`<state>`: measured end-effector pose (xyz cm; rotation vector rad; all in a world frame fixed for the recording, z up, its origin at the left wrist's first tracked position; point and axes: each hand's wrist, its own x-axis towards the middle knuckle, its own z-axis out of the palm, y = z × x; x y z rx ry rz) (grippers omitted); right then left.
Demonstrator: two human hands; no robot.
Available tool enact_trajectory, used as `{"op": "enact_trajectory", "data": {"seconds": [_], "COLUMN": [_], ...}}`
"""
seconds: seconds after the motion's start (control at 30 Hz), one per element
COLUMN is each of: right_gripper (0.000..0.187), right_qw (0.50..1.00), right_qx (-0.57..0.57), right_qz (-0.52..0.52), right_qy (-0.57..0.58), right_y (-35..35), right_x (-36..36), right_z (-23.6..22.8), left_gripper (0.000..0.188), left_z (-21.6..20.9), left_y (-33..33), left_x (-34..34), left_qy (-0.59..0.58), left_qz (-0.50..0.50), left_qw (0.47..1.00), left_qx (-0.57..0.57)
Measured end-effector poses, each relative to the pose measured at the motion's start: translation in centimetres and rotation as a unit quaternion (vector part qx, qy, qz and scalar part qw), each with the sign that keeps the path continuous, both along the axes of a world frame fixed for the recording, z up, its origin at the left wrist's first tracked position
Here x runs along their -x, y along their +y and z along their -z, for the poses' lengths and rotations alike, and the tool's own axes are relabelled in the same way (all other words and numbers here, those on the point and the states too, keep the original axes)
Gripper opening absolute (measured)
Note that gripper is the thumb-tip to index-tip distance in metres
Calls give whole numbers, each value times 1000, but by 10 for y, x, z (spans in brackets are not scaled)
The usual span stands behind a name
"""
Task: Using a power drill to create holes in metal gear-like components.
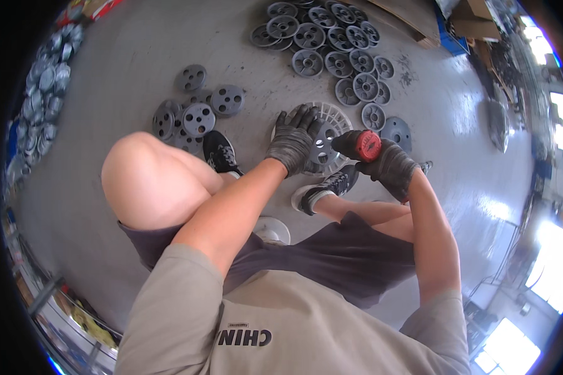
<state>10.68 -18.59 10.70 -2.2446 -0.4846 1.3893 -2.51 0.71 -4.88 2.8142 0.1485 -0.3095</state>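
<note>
My left hand (292,141) is lying palm down on a grey disc (326,149), fingers reaching forward and slightly parted; whether my thumb is gripping its edge, I can't tell. My right hand (388,166) is closing firmly around a tool (369,145) with a round red end, holding it at the disc's right side; I can't tell whether its tip is touching. The holed disc is sitting over a pale slotted base (340,116), between and just ahead of my shoes (219,152). Near my left foot, more holed discs (199,119) are lying in a loose cluster, some overlapping. Just right of the tool, a grey plate (396,132) is resting on the floor (131,81). Farther ahead, spoked wheels (309,36) are heaping up and spilling toward the base. At far left, shiny metal parts (47,94) are piling along the edge; at upper right, boxes (474,22) are standing.
</note>
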Motion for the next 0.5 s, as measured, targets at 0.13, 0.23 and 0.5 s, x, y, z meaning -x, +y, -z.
{"op": "enact_trajectory", "data": {"seconds": [0.13, 0.23, 0.5], "right_gripper": [50, 51, 50], "right_qw": [999, 999, 999], "right_qx": [29, 32, -4], "right_qz": [-35, -7, -21], "right_qy": [-29, -7, -28], "right_y": [1, -1, -5], "right_x": [0, -4, -5], "right_z": [1, 6, 9], "left_gripper": [122, 123, 133], "left_z": [-9, -10, 1], "left_y": [-1, 0, -3], "left_x": [2, 1, -1], "left_qy": [9, 15, 10], "left_qz": [6, 3, -6], "left_qw": [1000, 1000, 1000], "left_qx": [9, 8, 6]}}
